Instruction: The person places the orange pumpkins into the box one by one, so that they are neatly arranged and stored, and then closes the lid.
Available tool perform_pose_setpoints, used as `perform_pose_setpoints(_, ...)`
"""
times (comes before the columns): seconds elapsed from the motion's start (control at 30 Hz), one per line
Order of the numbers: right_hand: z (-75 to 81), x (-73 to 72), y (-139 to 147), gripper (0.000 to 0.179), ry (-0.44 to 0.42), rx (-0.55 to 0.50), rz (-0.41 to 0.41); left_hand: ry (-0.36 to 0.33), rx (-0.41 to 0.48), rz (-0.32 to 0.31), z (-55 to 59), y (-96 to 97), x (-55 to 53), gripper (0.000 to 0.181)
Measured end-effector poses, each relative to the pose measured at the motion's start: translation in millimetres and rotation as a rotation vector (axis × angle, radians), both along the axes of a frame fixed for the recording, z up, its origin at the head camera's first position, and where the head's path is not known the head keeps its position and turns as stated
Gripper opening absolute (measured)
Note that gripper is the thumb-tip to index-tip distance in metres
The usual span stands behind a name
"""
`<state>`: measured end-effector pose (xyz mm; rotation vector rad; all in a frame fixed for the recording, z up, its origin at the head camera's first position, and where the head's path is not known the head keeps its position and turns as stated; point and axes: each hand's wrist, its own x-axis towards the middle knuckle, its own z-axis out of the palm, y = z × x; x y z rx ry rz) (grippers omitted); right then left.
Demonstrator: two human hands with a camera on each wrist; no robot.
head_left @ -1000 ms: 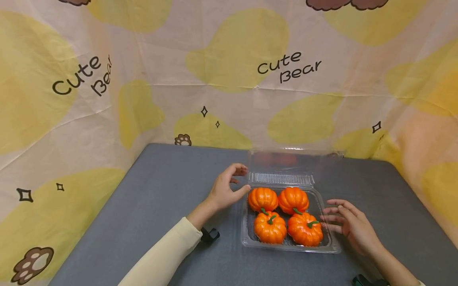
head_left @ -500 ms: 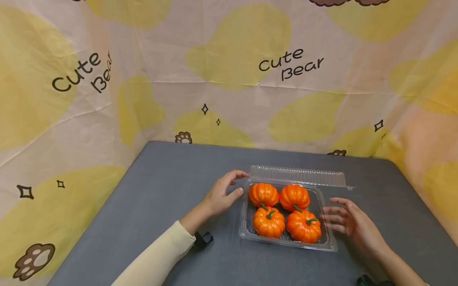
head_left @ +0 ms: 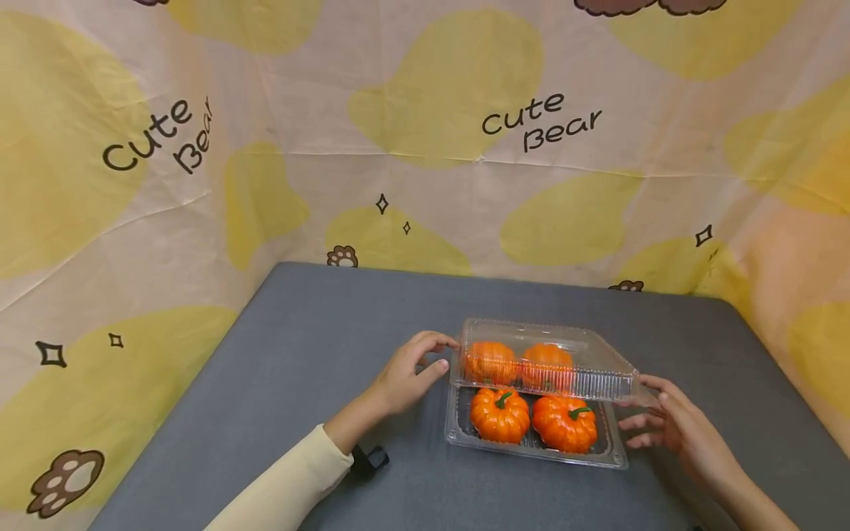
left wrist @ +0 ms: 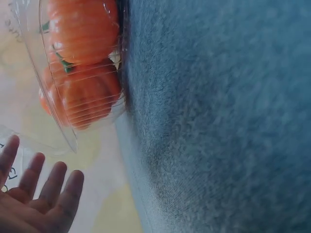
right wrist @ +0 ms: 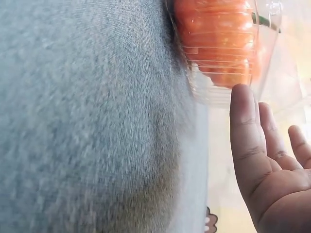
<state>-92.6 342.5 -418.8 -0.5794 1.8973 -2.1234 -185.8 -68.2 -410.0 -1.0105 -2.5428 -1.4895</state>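
A clear plastic clamshell box holds several orange toy pumpkins with green stems. Its lid is partly lowered and hangs over the two back pumpkins, while a front left pumpkin and a front right pumpkin show uncovered. My left hand is at the lid's left side, fingers relaxed; whether a fingertip touches the lid is unclear. At the lid's right front corner is my right hand, its fingers extended and apparently touching the plastic. In the right wrist view, the right hand has straight fingers beside the box.
The box stands on a grey cloth-covered table. Behind and to the left hangs a patterned curtain with yellow patches and lettering. A black wrist strap piece is below my left forearm.
The lid has swung from leaning back behind the box forward over the back pumpkins. My left hand has drawn slightly left and down; my right hand has shifted slightly right to the lid's corner.
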Motion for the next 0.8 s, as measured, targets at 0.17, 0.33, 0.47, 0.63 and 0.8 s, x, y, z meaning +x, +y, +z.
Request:
perform_pose_setpoints(0.17,3.9,7.7,3,0.046,-0.042,0.037,0.025,-0.103,-0.052,0.036,0.5,-0.9,9.7,0.032)
perform_pose_setpoints(0.33,2.6,19.2,0,0.047,-0.024,0.118,0.008,-0.172,-0.093,0.063,0.6,1.5,19.5,0.040)
perform_pose_setpoints(0.47,-1.1,24.6,-5,0.049,0.023,0.188,-0.046,-0.190,-0.090,0.072,0.8,1.8,25.7,0.038)
perform_pose_setpoints(0.63,-4.6,25.6,-9,0.051,0.004,0.231,-0.062,-0.211,-0.112,0.075,1.5,1.1,30.6,0.037)
perform_pose_setpoints(0.8,-7.7,25.7,-12,0.053,0.061,0.263,-0.050,-0.207,-0.151,0.077,1.0,1.9,35.4,0.034)
